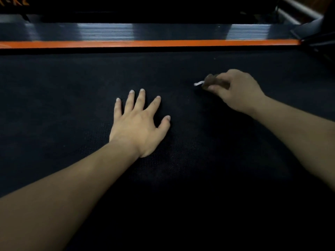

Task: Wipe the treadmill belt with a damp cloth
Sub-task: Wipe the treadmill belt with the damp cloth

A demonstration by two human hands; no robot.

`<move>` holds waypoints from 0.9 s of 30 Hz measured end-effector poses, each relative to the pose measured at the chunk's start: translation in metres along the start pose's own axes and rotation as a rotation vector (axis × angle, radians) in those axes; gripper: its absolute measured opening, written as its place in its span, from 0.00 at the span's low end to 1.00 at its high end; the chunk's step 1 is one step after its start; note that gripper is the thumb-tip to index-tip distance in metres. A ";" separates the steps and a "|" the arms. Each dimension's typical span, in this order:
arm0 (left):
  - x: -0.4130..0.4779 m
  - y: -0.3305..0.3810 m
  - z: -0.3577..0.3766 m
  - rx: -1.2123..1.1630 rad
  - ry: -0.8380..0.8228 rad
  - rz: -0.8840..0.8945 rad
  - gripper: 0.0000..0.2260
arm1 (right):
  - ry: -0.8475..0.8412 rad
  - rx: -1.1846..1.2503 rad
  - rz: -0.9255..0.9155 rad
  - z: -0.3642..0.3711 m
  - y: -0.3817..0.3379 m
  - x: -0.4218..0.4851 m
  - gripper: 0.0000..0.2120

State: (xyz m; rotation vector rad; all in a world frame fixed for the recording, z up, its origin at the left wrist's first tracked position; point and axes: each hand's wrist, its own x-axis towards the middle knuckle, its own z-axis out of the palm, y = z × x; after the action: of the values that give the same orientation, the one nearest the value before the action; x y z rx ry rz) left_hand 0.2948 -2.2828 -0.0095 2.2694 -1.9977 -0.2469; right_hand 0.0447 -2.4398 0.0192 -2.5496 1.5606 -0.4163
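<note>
Right hand grip pinches a small dark cloth, left hand flat beside it; textured black treadmill belt mostly looks unwiped.

The treadmill belt under my arms is black, with a fine dotted weave that shows palest around my left hand. At twelve o'clock a bright orange stripe runs along its far edge, and beyond that lies a dark grey-blue side rail with thin lengthwise ridges and pale glints. At two o'clock my right hand closes on a dark brownish scrap, blurred, with a small white strip poking out toward nine o'clock. At the one o'clock corner stands a silver-grey tube.
</note>
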 end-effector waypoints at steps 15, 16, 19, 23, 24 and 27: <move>-0.010 0.006 -0.005 -0.050 0.140 0.073 0.24 | 0.086 -0.017 0.117 -0.013 0.000 -0.076 0.11; -0.012 0.009 -0.007 -0.044 0.144 0.091 0.23 | 0.099 -0.017 0.120 -0.011 -0.004 -0.084 0.12; -0.026 0.030 -0.011 -0.076 0.067 0.088 0.23 | 0.066 0.030 -0.065 -0.004 -0.035 -0.133 0.14; -0.052 0.056 0.008 -0.069 -0.054 -0.009 0.29 | -0.045 0.057 -0.216 -0.016 -0.035 -0.173 0.19; -0.054 0.058 0.013 -0.041 -0.044 -0.012 0.30 | -0.003 0.037 -0.185 -0.017 -0.022 -0.166 0.18; -0.057 0.058 0.015 0.000 -0.016 -0.020 0.31 | 0.099 0.008 0.078 -0.021 0.008 -0.148 0.15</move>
State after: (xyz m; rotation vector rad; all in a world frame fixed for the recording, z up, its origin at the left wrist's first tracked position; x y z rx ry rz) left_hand 0.2286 -2.2330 -0.0106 2.2952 -1.9836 -0.2677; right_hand -0.0317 -2.3111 0.0126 -2.4875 1.6822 -0.5467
